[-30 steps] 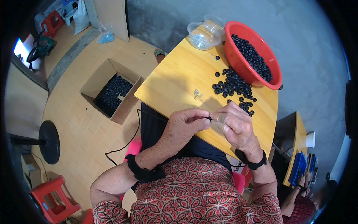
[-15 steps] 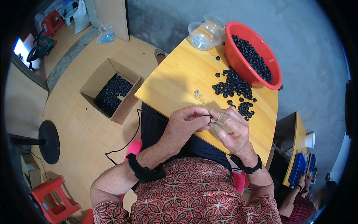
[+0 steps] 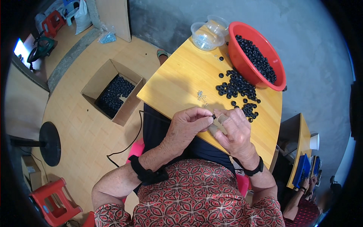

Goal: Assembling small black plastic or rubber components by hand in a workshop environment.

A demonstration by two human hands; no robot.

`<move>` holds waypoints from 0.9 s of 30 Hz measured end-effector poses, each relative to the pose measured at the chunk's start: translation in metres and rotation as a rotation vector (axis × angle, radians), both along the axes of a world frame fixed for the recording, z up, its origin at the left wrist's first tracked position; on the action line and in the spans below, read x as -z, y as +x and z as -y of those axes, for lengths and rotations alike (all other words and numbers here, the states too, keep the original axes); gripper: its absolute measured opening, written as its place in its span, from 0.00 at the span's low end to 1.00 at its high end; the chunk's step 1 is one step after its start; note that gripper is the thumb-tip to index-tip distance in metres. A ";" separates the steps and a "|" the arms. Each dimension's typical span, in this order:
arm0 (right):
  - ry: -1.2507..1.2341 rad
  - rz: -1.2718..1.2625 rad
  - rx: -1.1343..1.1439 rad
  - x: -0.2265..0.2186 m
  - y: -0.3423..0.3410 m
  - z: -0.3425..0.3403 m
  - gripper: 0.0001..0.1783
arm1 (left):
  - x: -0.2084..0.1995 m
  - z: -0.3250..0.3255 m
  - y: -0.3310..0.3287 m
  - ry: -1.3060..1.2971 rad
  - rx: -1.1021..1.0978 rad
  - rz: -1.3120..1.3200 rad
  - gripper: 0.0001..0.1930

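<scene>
Your left hand (image 3: 186,125) pinches a small black piece (image 3: 214,116) between thumb and forefinger, your right hand (image 3: 236,131) curls just beside it, its hold impossible to tell, and beyond them lie pale bits (image 3: 200,95), loose black rings (image 3: 238,86) and, farther off, a red bowl (image 3: 261,39).

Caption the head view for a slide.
Left hand pinches a small black part, right hand close by, at a yellow wooden table bearing round black pieces and a red plastic basin.
</scene>
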State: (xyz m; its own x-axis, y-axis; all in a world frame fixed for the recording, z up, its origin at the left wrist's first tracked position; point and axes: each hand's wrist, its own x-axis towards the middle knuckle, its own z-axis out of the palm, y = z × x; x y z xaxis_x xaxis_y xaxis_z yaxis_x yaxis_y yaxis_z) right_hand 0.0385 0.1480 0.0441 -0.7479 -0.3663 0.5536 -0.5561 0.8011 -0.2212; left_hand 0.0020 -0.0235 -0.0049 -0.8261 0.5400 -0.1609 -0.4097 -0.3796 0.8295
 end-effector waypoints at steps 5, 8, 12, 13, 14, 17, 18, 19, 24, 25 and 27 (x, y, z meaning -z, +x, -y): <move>0.064 -0.029 0.008 0.001 0.002 0.002 0.21 | 0.002 -0.001 0.000 -0.039 -0.013 -0.075 0.09; 0.084 0.001 0.032 0.000 0.005 0.004 0.19 | 0.002 -0.001 -0.001 -0.081 0.001 -0.083 0.09; 0.123 -0.021 0.067 0.001 0.010 0.008 0.17 | 0.003 -0.003 0.001 -0.122 -0.026 -0.165 0.09; 0.116 -0.036 0.074 0.001 0.010 0.009 0.17 | 0.004 -0.004 0.002 -0.123 -0.026 -0.162 0.09; 0.107 -0.042 0.085 0.001 0.010 0.009 0.16 | 0.004 -0.005 0.002 -0.109 -0.029 -0.133 0.09; 0.065 -0.034 0.041 0.002 0.009 0.007 0.15 | 0.006 -0.005 0.003 -0.104 -0.024 -0.090 0.09; 0.077 -0.030 0.037 0.002 0.008 0.007 0.15 | 0.006 -0.005 0.003 -0.120 -0.011 -0.063 0.09; 0.085 -0.042 0.044 0.003 0.008 0.008 0.14 | 0.006 -0.004 0.002 -0.111 -0.017 -0.079 0.09; 0.134 -0.055 0.083 0.010 0.008 0.010 0.13 | 0.006 -0.002 0.000 -0.092 -0.013 -0.063 0.09; 0.062 -0.019 0.078 0.011 0.007 0.009 0.14 | 0.006 -0.002 -0.001 -0.099 -0.015 -0.070 0.09; -0.011 0.017 0.073 0.014 0.006 0.007 0.15 | 0.006 -0.002 -0.001 -0.090 -0.005 -0.057 0.09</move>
State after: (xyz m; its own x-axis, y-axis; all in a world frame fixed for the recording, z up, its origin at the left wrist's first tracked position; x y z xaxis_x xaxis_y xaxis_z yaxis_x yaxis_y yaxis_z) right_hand 0.0442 0.1405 0.0302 -0.7820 -0.3045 0.5439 -0.4923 0.8369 -0.2392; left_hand 0.0006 -0.0214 -0.0108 -0.8378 0.5216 -0.1611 -0.3590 -0.3041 0.8824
